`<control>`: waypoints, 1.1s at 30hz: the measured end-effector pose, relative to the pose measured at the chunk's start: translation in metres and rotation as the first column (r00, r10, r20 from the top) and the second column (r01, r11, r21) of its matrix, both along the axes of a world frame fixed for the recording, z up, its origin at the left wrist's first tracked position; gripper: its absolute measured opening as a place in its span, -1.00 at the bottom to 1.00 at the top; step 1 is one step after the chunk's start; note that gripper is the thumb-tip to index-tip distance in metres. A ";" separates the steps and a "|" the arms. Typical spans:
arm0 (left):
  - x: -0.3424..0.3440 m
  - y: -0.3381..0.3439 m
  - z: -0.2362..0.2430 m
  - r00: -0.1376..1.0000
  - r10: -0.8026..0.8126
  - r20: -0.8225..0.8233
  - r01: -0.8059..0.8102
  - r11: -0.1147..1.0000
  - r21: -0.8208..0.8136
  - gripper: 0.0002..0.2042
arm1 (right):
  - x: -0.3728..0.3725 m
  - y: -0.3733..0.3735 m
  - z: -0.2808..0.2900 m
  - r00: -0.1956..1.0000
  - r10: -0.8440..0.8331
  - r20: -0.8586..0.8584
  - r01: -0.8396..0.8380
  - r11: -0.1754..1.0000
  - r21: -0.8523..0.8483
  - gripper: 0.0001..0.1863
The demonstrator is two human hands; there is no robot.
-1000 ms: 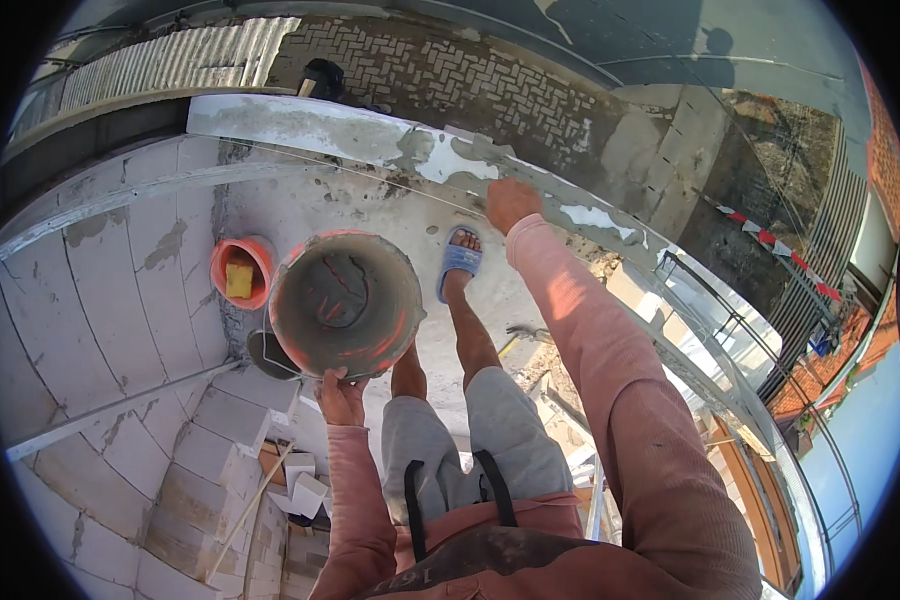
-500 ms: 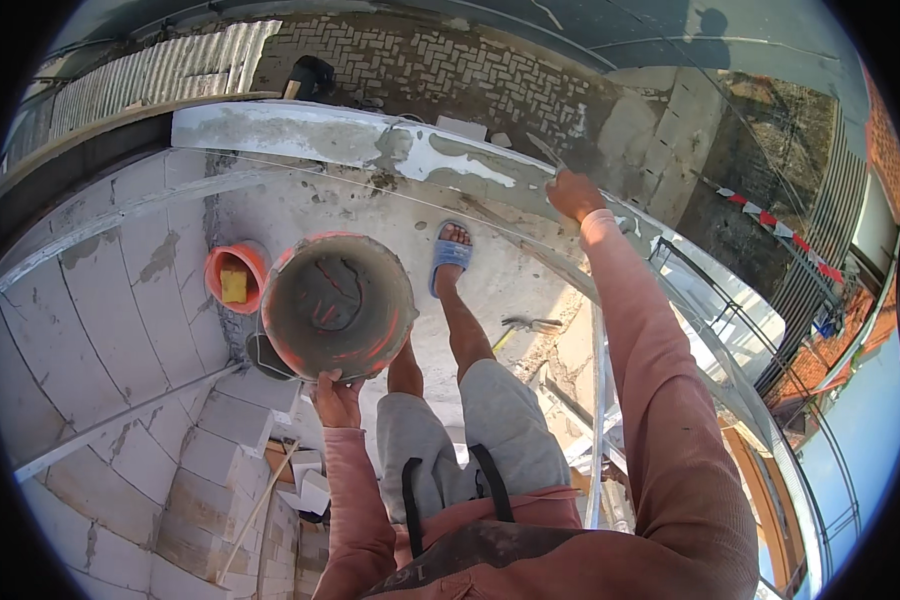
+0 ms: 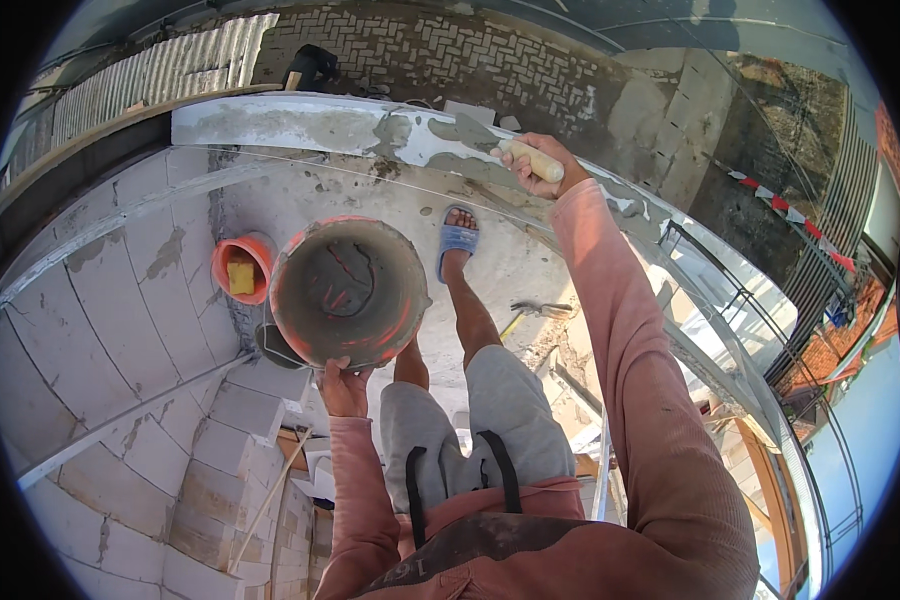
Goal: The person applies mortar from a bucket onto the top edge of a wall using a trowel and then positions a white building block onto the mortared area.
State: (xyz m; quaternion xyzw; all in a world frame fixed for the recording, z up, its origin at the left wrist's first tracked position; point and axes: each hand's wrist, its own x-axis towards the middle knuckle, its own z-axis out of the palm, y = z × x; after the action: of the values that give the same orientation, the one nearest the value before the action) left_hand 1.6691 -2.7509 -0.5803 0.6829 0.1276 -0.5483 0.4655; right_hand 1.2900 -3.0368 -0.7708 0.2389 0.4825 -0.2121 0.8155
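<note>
My left hand [image 3: 344, 388] grips the near rim of an orange bucket [image 3: 395, 300] smeared with grey mortar. The bucket is tilted so its inside faces up at me, with a thin coat of mortar on the bottom. In my right hand [image 3: 550, 165] is a trowel [image 3: 537, 161], held by its pale handle. Its grey blade lies at the top of the wall [image 3: 270, 122], over white block patched with wet grey mortar; the blade's edge is hard to tell from the mortar. A taut string runs along the wall's near side.
A smaller orange bucket [image 3: 232, 248] holding a yellow sponge [image 3: 241, 278] stands left of the mortar bucket, by a dark pail [image 3: 275, 345]. A hammer-like tool [image 3: 540, 308] lies on the floor right of my sandalled foot [image 3: 458, 238]. Beyond the wall is a drop to paving [image 3: 450, 60].
My right hand has moved left along the wall top and turned, bringing the trowel's handle into view and its blade onto the mortar. The bucket has shifted slightly right in my left hand.
</note>
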 end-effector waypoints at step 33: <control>0.172 0.014 -0.134 0.922 -0.338 -0.188 0.370 0.911 0.181 -0.62 | 0.170 0.307 -0.018 0.471 0.143 -0.870 -0.568 0.804 -0.175 -0.46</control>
State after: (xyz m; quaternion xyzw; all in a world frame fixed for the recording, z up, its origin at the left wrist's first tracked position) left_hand 1.8410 -2.7365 -0.7141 0.6967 0.0948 -0.6574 0.2710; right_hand 1.4596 -2.7299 -0.7886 -0.1908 0.7830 -0.2215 0.5490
